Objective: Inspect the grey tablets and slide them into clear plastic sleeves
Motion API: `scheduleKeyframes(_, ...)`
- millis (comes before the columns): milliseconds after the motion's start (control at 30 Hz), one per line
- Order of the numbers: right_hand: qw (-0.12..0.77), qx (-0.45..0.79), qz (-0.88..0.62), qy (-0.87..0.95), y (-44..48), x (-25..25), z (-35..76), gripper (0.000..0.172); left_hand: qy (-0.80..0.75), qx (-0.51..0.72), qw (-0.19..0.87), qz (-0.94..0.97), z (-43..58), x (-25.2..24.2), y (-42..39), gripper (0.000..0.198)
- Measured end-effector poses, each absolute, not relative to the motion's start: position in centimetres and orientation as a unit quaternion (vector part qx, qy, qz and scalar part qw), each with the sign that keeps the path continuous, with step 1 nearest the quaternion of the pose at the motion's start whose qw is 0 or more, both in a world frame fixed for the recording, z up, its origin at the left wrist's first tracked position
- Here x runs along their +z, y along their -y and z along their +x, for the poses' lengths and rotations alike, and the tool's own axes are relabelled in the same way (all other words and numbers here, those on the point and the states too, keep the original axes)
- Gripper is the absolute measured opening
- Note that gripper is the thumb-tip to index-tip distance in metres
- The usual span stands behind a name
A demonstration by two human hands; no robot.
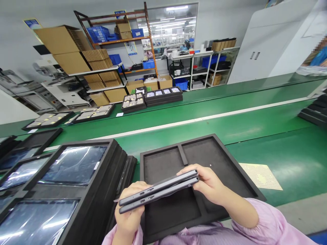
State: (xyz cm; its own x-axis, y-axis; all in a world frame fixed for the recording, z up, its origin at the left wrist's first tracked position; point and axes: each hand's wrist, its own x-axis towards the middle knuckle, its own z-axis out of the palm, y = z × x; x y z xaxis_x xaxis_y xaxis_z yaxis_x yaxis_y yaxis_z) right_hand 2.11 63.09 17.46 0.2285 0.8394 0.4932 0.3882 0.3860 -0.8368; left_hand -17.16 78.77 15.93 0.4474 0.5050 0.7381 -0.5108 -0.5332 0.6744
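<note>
Two thin grey tablets, an upper tablet and a lower tablet, are held one on top of the other with their port edges toward me. My left hand wraps round their left end, and my right hand pinches the right end between thumb and fingers. A narrow gap shows between the two edges. Beneath them lies a black foam tray with recessed compartments; no tablet is seen in the visible parts, and the tablets and my hands cover some of it.
Stacked black foam trays at left hold tablets with film-covered screens. A sheet of small labels lies right of the tray. The green conveyor runs beyond. More filled trays line its far side, and black trays are stacked far right.
</note>
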Motion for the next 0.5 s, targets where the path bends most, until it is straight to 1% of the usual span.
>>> scheduleKeyframes(33,0.581,0.191,-0.525,0.591,-63.3,16.9,2.2,0.026,-0.013,0.527,0.490,0.694,-17.2,15.5,-78.9,0.025)
scheduleKeyframes(67,0.571,0.192,-0.534,0.593,-63.6,16.2,2.4,0.025,-0.047,0.530,0.499,0.684,-17.2,15.0,-79.1,0.030)
scheduleKeyframes(167,0.494,0.228,-0.600,0.586,-64.8,13.5,2.8,0.020,-0.203,0.535,0.515,0.638,-17.0,13.1,-80.0,0.054)
scheduleKeyframes(200,0.461,0.243,-0.632,0.573,-65.1,12.8,2.9,0.018,-0.249,0.531,0.518,0.622,-16.8,12.6,-80.4,0.057)
scheduleKeyframes(267,0.403,0.255,-0.687,0.549,-65.6,12.5,2.8,0.016,-0.302,0.528,0.520,0.600,-15.8,12.2,-81.0,0.054)
scheduleKeyframes(300,0.386,0.246,-0.703,0.545,-65.7,12.9,2.6,0.018,-0.316,0.526,0.527,0.589,-15.1,12.2,-81.1,0.050)
scheduleKeyframes(333,0.377,0.231,-0.710,0.549,-65.7,13.8,2.3,0.025,-0.333,0.515,0.547,0.570,-14.1,12.3,-81.2,0.048)
scheduleKeyframes(433,0.371,0.194,-0.707,0.570,-65.5,17.8,1.1,0.054,-0.385,0.415,0.658,0.497,-10.9,12.5,-80.3,0.050)
scheduleKeyframes(467,0.368,0.189,-0.713,0.566,-65.4,19.1,0.6,0.057,-0.401,0.381,0.677,0.486,-9.8,12.4,-79.9,0.052)
scheduleKeyframes(500,0.357,0.188,-0.726,0.557,-65.5,20.2,0.2,0.057,-0.414,0.367,0.674,0.489,-8.8,12.2,-79.4,0.053)
